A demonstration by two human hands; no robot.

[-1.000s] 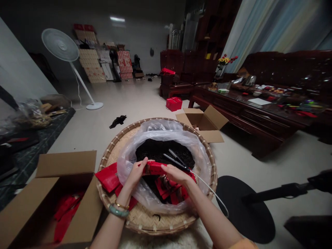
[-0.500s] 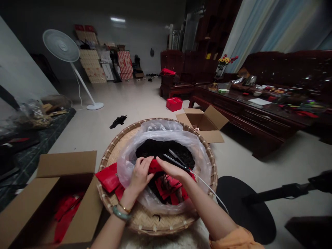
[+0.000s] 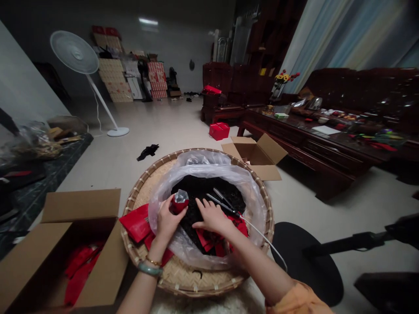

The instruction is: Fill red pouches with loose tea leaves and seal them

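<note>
My left hand [image 3: 167, 221] grips a small red foil pouch [image 3: 179, 202], whose silver-lined mouth faces up. My right hand [image 3: 212, 216] rests with spread fingers on dark loose leaves [image 3: 196, 187], which look like tea and fill a clear plastic bag [image 3: 193, 159]. The bag lies in a wide woven bamboo tray [image 3: 144, 196]. Just above my right fingers, a black tong-like tool [image 3: 222, 204] with a white cord lies on the leaves. Red packets [image 3: 137, 222] lie on the tray by my left wrist, and more [image 3: 204, 240] lie on the bag.
An open cardboard box [image 3: 81, 213] holding red packets stands at lower left, and another [image 3: 258, 157] sits beyond the tray. A round black stand base [image 3: 304, 261] lies to the right. A dark wooden table [image 3: 310, 135] stands further right, with a floor fan [image 3: 74, 52] at the far left.
My left hand has turned the red pouch upright, showing its silver mouth. My right hand has left the pouch and moved down onto the leaves.
</note>
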